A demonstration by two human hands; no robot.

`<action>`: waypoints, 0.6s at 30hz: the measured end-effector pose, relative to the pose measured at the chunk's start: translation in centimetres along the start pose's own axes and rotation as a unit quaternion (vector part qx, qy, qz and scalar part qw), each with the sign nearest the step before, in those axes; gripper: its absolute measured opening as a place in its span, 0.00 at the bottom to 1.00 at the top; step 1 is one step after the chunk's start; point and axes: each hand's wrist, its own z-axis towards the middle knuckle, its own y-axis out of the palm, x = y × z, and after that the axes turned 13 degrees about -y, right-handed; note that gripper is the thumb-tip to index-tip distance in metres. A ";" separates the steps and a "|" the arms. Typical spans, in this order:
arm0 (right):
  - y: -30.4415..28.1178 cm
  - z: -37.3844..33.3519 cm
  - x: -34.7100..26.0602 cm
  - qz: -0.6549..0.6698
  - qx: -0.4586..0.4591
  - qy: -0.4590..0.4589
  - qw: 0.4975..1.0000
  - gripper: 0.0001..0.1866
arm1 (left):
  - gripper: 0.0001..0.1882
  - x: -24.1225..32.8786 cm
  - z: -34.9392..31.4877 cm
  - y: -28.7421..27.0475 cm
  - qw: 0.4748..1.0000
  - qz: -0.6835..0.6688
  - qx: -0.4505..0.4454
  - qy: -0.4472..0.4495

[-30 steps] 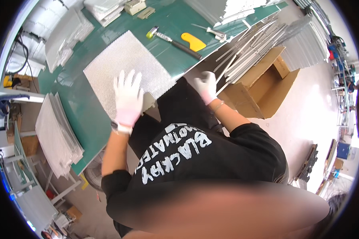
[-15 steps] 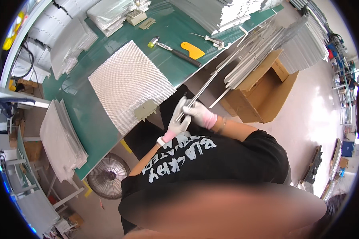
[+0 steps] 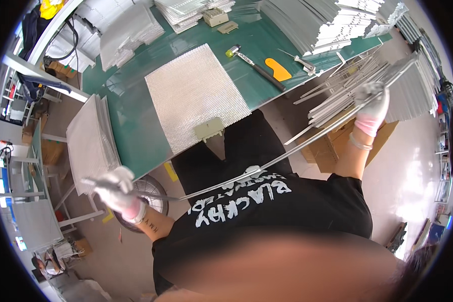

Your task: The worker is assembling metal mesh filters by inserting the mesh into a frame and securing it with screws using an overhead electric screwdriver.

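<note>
A long, thin grey metal strip [image 3: 287,154] stretches across the front of my body between my two gloved hands, with a slight bend toward its left part. My left hand [image 3: 117,190], somewhat blurred, is closed round its left end, out beyond the table's near left corner. High at the right, my right hand [image 3: 373,103] grips the other end, above the cardboard box. A silvery mesh panel [image 3: 192,93] lies flat on the green table, and a beige plate with small tabs [image 3: 210,129] rests on its near edge.
On the table [image 3: 132,118] lie a mallet [image 3: 260,69], a yellow scraper [image 3: 278,69] and a screwdriver [image 3: 303,62]. Stacked panels [image 3: 91,136] stand at left. Loose strips [image 3: 337,95] and a cardboard box [image 3: 329,148] are at right. A floor fan [image 3: 153,194] stands below the table.
My hands were together in front of my chest; now they are far apart, left hand out left, right hand up and right, the strip stretched between them. The view has shifted slightly.
</note>
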 end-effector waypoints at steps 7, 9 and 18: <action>17.3 -7.7 6.7 0.134 -0.162 0.094 0.973 0.18 | 0.26 -2.9 -2.8 6.6 0.962 -0.098 -0.053 -0.250; 16.8 -8.0 13.9 0.124 -0.253 0.131 0.950 0.15 | 0.22 -3.8 -3.6 8.7 0.958 -0.073 -0.031 -0.276; 4.8 -10.8 28.2 -0.156 -0.396 0.243 0.872 0.11 | 0.20 -9.2 -15.4 17.8 0.862 -0.125 -0.155 -0.467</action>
